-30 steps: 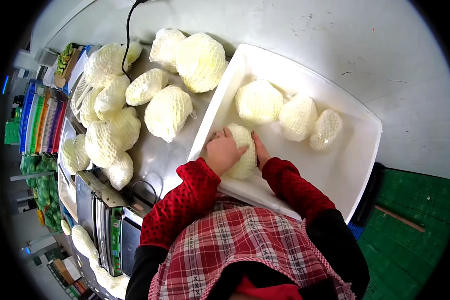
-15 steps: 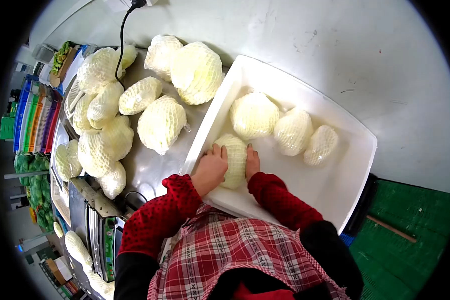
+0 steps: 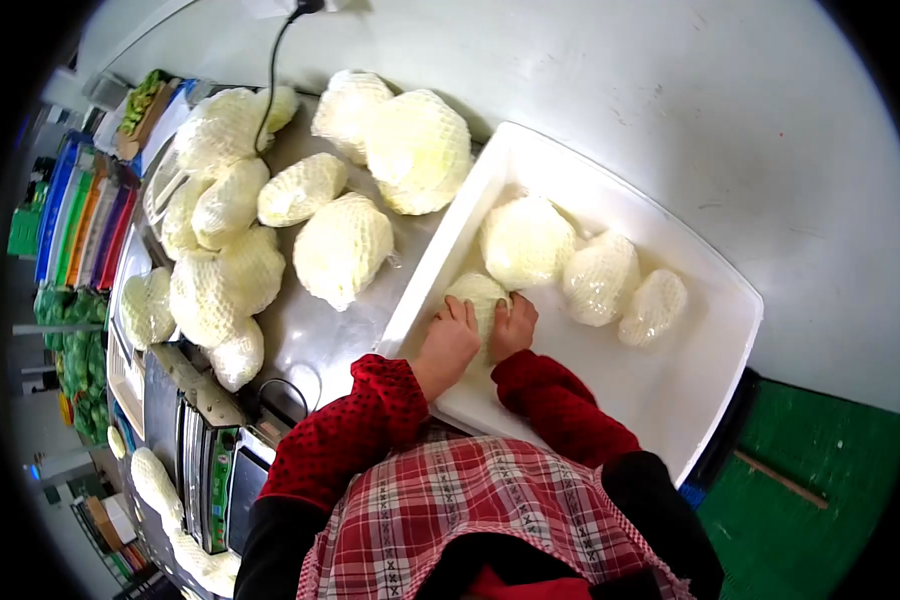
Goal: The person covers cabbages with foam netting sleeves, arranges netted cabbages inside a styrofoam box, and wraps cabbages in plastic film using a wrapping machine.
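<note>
Inside a white foam box (image 3: 660,415), at its near left corner, lies a pale yellow-green bundle of produce (image 3: 478,290) in foam netting; its exact kind I cannot make out. My left hand (image 3: 448,348) grips its left side with fingers curled. On the other side, my right hand (image 3: 513,325) presses its fingers against it. Between them the hands and sleeves hide part of the bundle. Farther up in the box sit a large netted round bundle (image 3: 527,242), a film-wrapped one (image 3: 601,279) and a smaller one (image 3: 654,308).
More netted bundles (image 3: 343,250) crowd the metal table (image 3: 305,325) left of the box. A black cable (image 3: 272,85) hangs over them. A device with a dark panel (image 3: 248,490) stands near my left sleeve. At right is a green floor (image 3: 820,450) with a stick (image 3: 782,480).
My hands have come closer together over the netted bundle, the right one reaching farther across its top. The whole view has shifted slightly, so the box appears farther right and lower.
</note>
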The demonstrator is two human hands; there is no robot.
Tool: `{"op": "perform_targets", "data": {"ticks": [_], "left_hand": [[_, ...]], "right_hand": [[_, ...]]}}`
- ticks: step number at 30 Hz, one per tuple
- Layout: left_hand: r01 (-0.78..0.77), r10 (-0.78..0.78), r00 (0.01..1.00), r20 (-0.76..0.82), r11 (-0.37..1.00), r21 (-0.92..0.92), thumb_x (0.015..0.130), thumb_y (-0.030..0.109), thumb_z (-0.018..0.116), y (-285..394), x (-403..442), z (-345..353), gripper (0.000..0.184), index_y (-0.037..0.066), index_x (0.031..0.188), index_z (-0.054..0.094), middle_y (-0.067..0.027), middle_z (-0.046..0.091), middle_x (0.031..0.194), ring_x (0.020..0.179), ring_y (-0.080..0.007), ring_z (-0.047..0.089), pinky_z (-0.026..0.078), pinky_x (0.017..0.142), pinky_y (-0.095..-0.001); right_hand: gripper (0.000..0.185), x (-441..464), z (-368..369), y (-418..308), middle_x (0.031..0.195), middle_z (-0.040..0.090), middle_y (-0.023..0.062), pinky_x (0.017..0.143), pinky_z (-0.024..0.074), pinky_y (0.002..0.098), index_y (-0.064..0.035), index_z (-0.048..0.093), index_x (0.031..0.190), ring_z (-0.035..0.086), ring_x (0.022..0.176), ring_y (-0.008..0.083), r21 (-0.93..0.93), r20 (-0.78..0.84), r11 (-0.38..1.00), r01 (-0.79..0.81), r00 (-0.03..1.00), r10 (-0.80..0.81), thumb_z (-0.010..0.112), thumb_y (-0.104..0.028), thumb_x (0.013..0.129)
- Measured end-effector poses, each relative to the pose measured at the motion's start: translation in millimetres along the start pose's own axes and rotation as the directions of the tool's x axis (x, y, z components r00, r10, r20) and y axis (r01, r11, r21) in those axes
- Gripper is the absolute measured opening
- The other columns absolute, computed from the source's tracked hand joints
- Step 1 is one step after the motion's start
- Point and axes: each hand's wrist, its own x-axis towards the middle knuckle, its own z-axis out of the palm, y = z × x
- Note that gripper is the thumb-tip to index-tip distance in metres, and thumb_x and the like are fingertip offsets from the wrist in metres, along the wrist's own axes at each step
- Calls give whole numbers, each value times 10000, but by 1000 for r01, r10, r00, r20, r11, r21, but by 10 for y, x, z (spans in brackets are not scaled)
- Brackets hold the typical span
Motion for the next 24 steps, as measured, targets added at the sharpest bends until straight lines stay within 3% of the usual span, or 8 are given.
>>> {"op": "perform_targets", "data": {"ticks": [2, 3, 6, 10, 12, 14, 17, 24], "left_hand": [[-39, 36, 999, -16, 928, -371, 688, 242, 784, -149, -120, -187, 691, -30, 1262, 511, -274, 523, 1232, 1009, -382, 594, 541, 789, -369], [-87, -65, 953, -296, 878, -471, 702, 249, 786, -261, -247, -366, 647, -13, 1235, 529, -251, 553, 1197, 1000, -371, 602, 536, 789, -371], [93, -548, 578, -605, 781, -618, 755, 265, 781, -786, -482, -473, 567, -18, 1188, 549, -206, 616, 1091, 933, -321, 624, 517, 767, -353], [104, -988, 125, 89, -76, -992, 777, 334, 783, -1595, -504, 280, 575, -51, 1137, 555, -120, 600, 1035, 856, -186, 578, 487, 700, -311], [146, -989, -82, 126, -137, -980, 761, 356, 796, -1825, -415, 473, 591, -68, 1090, 547, -120, 580, 1021, 833, -145, 555, 464, 647, -280], [92, -828, 219, 516, -508, -856, 767, 415, 773, -2089, -535, 714, 664, -17, 1210, 531, -109, 626, 1017, 797, -167, 593, 483, 635, -326], [-143, -556, 654, 513, -757, -638, 816, 421, 709, -1960, -445, 375, 638, 84, 1320, 512, -51, 641, 1179, 947, -227, 662, 547, 784, -366], [-322, -759, 560, 330, -567, -758, 819, 185, 684, -1795, -462, 210, 604, -80, 1313, 458, -153, 611, 1178, 1018, -235, 620, 509, 888, -337]], "right_hand": [[379, 55, 5, 126, 1178, 545, 248, 957, 365, 488, 16, 548, 1169, 481, 1067, 417, -28, 50, 999, 45, 998, -43, 549, -274, 925], [387, 80, -74, 116, 1178, 545, 251, 965, 363, 484, 22, 548, 1179, 481, 1075, 416, -7, 118, 999, 48, 992, -47, 541, -274, 930], [444, 123, -258, 246, 1173, 560, 237, 977, 376, 443, 33, 533, 1244, 494, 1111, 379, 148, 203, 989, 15, 978, -45, 504, -306, 957], [503, 42, -314, 461, 1176, 571, 220, 959, 407, 397, 30, 504, 1296, 530, 1089, 345, 200, 281, 967, -157, 955, 97, 479, -354, 971], [547, -12, -385, 328, 1220, 556, 221, 923, 438, 368, 39, 499, 1296, 568, 1055, 322, 195, 356, 942, -272, 915, 191, 476, -399, 969], [566, 32, -303, 439, 1216, 563, 231, 909, 447, 368, 48, 495, 1294, 584, 1037, 321, 183, 388, 933, -311, 894, 222, 475, -411, 965], [601, 74, -359, 383, 1189, 588, 242, 892, 459, 367, 62, 486, 1295, 609, 1013, 321, 163, 408, 920, -355, 874, 265, 475, -434, 957], [624, -18, -620, 315, 1001, 669, 178, 834, 484, 366, 55, 509, 1267, 641, 903, 307, 63, 407, 963, -261, 888, 214, 511, -468, 926]]}}
